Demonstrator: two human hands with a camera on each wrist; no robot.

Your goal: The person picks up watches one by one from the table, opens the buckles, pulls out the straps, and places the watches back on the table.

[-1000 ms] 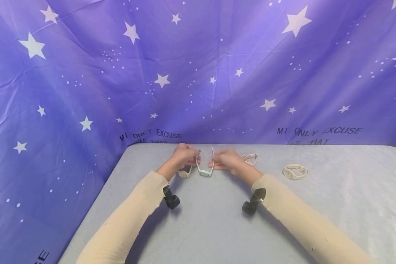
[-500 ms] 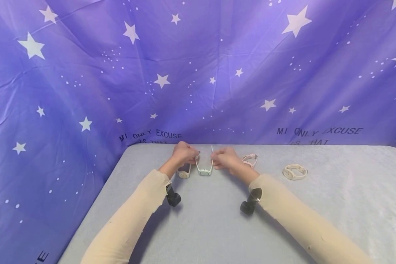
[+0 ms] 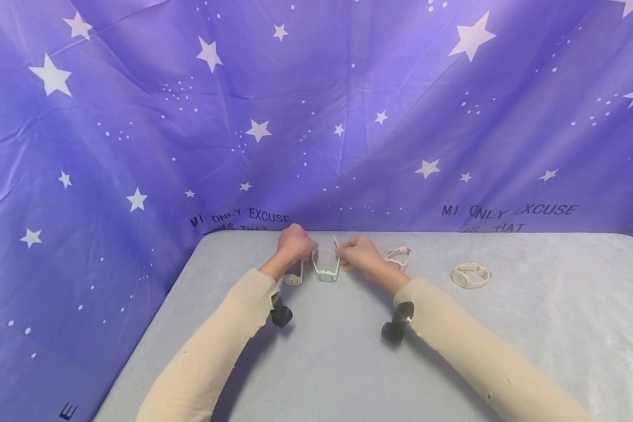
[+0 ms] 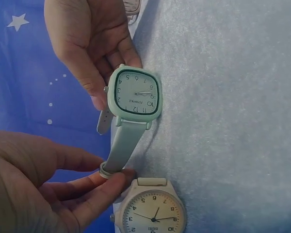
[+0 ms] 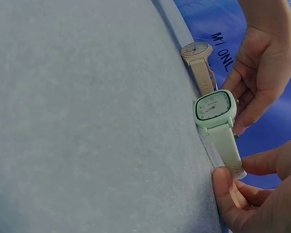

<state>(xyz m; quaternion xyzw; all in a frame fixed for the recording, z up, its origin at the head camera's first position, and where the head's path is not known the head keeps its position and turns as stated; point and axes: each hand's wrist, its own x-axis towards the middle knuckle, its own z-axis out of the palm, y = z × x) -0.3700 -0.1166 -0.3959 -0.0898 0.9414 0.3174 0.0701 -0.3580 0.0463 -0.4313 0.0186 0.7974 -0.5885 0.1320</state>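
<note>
A mint-green watch (image 3: pixel 326 275) with a squarish dial has its strap unfastened, both ends raised toward the backdrop. My left hand (image 3: pixel 294 243) pinches the buckle end, near the strap loop (image 4: pixel 105 170). The holed strap end (image 5: pixel 237 170) is between the thumb and fingers of my right hand (image 3: pixel 361 255). Close beside my left hand is a cream watch (image 4: pixel 154 212) with a round dial; part of its strap is hidden behind that hand in the head view. A pink watch (image 3: pixel 398 258) lies just beyond my right hand, partly covered by it.
Farther right on the grey cloth-covered table (image 3: pixel 337 363) lies another cream watch (image 3: pixel 470 275) with its strap looped. A purple star-printed backdrop (image 3: pixel 316 146) rises at the table's back edge.
The lower fingers of my right hand have drawn in from a more stretched pose. The tip of the strap at my right hand has tipped slightly left. The other watches stay where they were.
</note>
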